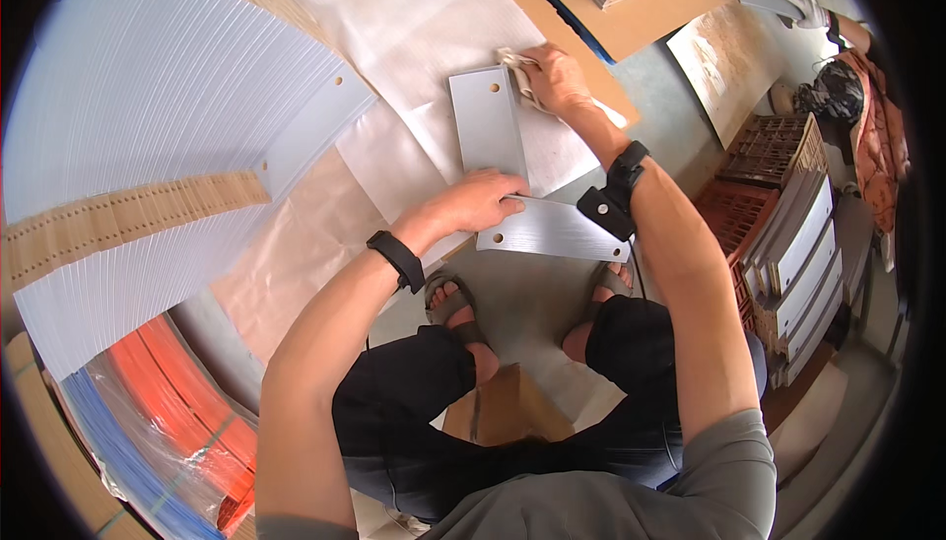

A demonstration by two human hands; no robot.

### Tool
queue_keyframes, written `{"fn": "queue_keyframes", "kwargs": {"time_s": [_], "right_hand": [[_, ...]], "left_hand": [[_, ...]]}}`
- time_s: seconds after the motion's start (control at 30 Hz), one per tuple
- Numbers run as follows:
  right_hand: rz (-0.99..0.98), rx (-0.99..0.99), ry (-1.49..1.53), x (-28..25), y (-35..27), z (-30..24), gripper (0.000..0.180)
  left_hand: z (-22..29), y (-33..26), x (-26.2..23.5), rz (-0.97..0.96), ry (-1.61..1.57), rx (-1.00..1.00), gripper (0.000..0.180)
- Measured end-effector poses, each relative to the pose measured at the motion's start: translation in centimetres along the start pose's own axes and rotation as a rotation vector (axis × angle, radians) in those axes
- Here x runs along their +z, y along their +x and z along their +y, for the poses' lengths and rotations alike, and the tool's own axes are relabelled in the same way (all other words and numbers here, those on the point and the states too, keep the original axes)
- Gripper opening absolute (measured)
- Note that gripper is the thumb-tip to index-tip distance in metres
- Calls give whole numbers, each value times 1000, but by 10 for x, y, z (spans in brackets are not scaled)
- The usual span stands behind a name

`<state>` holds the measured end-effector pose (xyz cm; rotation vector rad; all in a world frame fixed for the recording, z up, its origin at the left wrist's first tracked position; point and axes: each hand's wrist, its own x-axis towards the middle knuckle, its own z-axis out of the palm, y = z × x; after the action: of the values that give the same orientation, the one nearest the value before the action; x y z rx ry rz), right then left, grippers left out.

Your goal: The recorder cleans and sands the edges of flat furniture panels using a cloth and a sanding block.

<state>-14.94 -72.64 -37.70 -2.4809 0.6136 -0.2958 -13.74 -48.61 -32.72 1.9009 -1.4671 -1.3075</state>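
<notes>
Right hand (557, 77) presses cloth (514, 59) beside stacked plates (148, 97).

A large fanned stack of pale grey metal plates (148, 116) is lying at the left, crossed by a brown perforated cardboard strip (118, 220). Orange and blue flat strips wrapped in clear plastic (168, 412) are resting below it. Red plastic crates (734, 215) are standing at the right, beside stacked white panels (803, 264).
</notes>
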Motion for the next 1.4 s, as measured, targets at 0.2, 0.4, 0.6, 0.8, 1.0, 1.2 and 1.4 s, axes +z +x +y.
{"fn": "queue_keyframes", "kwargs": {"time_s": [0.2,0.4,0.6,0.8,1.0,1.2,1.4], "right_hand": [[-28,-5,-68,-110,-21,50,26],[123,44,-75,-257,-96,0,30],[358,-236,45,-266,-251,-89,30],[444,-172,-176,-214,-337,-124,31],[403,350,278,-298,-347,-45,39],[571,487,978,-323,-382,-43,35],[484,84,1483,-330,-400,-159,34]], "left_hand": [[-4,14,-4,3,-87,26,31],[4,-8,-14,47,-290,-59,32],[105,-25,11,61,-291,-79,33],[180,-109,60,171,-702,181,26],[214,-205,91,253,-646,250,30],[260,-235,119,509,-755,445,32],[281,-227,141,545,-877,467,34]]}}
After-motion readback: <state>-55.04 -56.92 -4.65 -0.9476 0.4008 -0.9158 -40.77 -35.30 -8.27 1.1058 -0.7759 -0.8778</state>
